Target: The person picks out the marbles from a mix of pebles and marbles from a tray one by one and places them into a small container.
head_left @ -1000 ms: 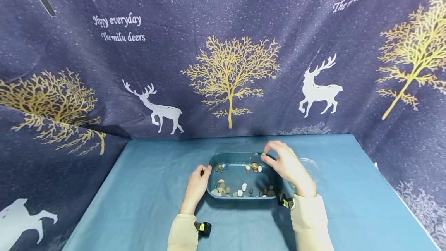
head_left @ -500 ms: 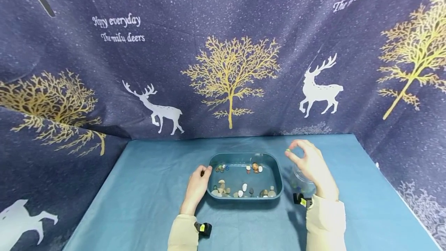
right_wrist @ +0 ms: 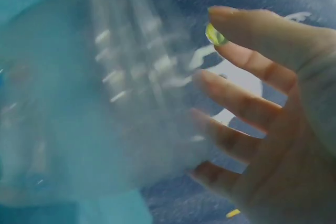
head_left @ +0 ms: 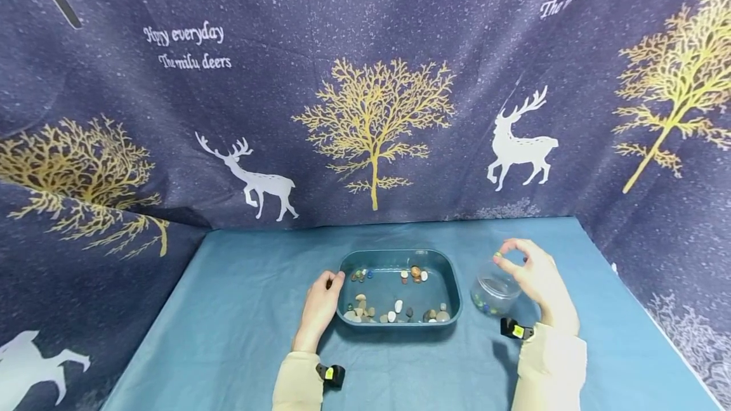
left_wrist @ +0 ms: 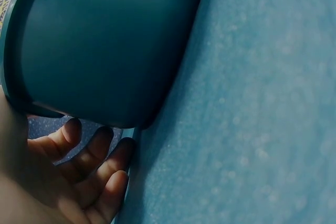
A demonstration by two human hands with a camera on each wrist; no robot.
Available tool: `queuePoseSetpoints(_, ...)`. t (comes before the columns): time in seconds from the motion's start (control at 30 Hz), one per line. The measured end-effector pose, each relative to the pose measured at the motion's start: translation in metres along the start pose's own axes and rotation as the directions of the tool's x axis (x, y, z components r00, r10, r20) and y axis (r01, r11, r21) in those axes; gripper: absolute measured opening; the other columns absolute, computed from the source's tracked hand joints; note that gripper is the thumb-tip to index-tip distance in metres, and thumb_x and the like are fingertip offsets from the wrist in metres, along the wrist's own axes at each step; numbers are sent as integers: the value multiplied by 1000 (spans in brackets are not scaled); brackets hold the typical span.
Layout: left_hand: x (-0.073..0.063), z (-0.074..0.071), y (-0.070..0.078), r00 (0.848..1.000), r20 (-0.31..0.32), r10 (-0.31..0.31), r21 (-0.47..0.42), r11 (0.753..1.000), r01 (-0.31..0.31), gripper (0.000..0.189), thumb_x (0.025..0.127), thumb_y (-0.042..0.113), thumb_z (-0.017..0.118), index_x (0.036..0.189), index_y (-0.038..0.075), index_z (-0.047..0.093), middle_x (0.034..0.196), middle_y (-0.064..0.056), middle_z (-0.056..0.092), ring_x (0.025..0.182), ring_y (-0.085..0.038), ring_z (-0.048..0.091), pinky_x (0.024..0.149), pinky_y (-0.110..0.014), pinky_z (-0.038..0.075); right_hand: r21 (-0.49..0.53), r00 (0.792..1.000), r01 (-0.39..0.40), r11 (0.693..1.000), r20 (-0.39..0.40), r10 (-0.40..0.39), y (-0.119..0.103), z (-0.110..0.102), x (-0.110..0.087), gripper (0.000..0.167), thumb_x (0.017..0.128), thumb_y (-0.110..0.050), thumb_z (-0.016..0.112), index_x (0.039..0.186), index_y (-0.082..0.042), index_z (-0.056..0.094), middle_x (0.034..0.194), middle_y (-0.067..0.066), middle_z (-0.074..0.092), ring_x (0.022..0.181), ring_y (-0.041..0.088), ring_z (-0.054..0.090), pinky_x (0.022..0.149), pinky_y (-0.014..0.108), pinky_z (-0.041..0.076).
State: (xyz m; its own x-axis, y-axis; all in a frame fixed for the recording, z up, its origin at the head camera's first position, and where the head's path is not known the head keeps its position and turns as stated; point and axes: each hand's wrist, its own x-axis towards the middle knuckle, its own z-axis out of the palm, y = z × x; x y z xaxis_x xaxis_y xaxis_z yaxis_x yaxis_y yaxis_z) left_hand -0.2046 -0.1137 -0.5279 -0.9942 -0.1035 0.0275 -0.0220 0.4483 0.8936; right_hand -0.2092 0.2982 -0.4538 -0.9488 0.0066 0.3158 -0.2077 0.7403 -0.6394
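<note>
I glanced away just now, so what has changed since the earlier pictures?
The right grip carried the pinched yellow-green marble rightward from the tray to near the mouth of the clear jar, without letting go. The left grip, tray and stones stayed put.

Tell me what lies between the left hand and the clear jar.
In the head view, the tray, with small stones in it, lies between the left hand and the clear jar, then a narrow strip of blue cloth.
</note>
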Motion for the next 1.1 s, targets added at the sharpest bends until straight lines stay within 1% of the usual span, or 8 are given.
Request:
queuePoseSetpoints(0.1, -1, -1, 0, 1000, 1, -1, -2, 1000, 1, 42, 101, 51, 46, 89, 12, 54, 72, -5, 45, 57, -22, 41, 58, -35, 34, -4, 997, -25, 1000, 75, 26, 8, 4, 0, 19, 89, -31, 73, 96, -14, 66, 118, 14, 61, 105, 33, 54, 83, 46, 39)
queuePoseSetpoints(0.23, -1, -1, 0, 1000, 4, 3, 3, 1000, -3, 42, 101, 53, 45, 89, 13, 54, 71, -5, 45, 57, -22, 40, 57, -35, 34, -11, 985, -45, 999, 168, 46, 18, 9, 0, 17, 88, -29, 74, 96, -14, 69, 115, 14, 64, 102, 34, 57, 82, 46, 42)
queuePoseSetpoints(0.4, 0, 0, 0, 1000, -2, 10, 6, 1000, -10, 41, 101, 51, 46, 88, 13, 54, 71, -5, 45, 56, -21, 40, 57, -34, 34, -14, 967, -61, 998, 245, 63, 24, 10, -1, 15, 88, -24, 73, 96, -12, 73, 111, 12, 68, 98, 31, 59, 79, 42, 45)
queuePoseSetpoints(0.5, 0, 1, 1, 1000, -7, 12, 7, 1000, -12, 39, 102, 49, 47, 88, 13, 54, 71, -5, 45, 56, -20, 40, 57, -34, 34, -30, 964, -56, 998, 260, 62, 22, 9, -1, 15, 87, -24, 74, 95, -12, 73, 109, 12, 68, 96, 30, 59, 78, 42, 45)
queuePoseSetpoints(0.67, 0, 1, 1, 1000, 1, 17, 5, 1000, -17, 42, 101, 50, 46, 89, 12, 55, 71, -5, 46, 56, -20, 40, 57, -34, 35, -54, 961, -39, 998, 272, 52, 19, 7, -3, 14, 86, -24, 74, 94, -12, 72, 106, 12, 69, 92, 28, 59, 77, 42, 45)
queuePoseSetpoints(0.87, 0, 0, 1, 1000, -4, 16, -6, 1000, -16, 37, 102, 46, 47, 87, 13, 54, 72, -5, 45, 57, -21, 41, 58, -35, 35, -65, 956, -45, 997, 286, 62, 16, 8, -2, 12, 86, -22, 73, 92, -13, 72, 104, 11, 69, 90, 27, 58, 76, 42, 44)
queuePoseSetpoints(0.97, -1, 0, 1, 1000, -2, 13, -10, 1000, -13, 36, 103, 45, 47, 87, 13, 54, 71, -5, 45, 56, -21, 40, 57, -34, 35, -69, 955, -49, 996, 288, 67, 16, 9, -1, 12, 86, -22, 74, 93, -12, 72, 105, 12, 68, 92, 29, 59, 77, 43, 45)
queuePoseSetpoints(1.1, -1, -1, 1, 1000, 1, 7, -4, 1000, -7, 39, 102, 49, 47, 86, 14, 53, 70, -5, 44, 55, -20, 39, 57, -34, 35, -67, 949, -54, 996, 306, 72, 17, 10, -2, 20, 86, -22, 73, 100, -8, 73, 113, 18, 67, 103, 38, 59, 83, 49, 46)
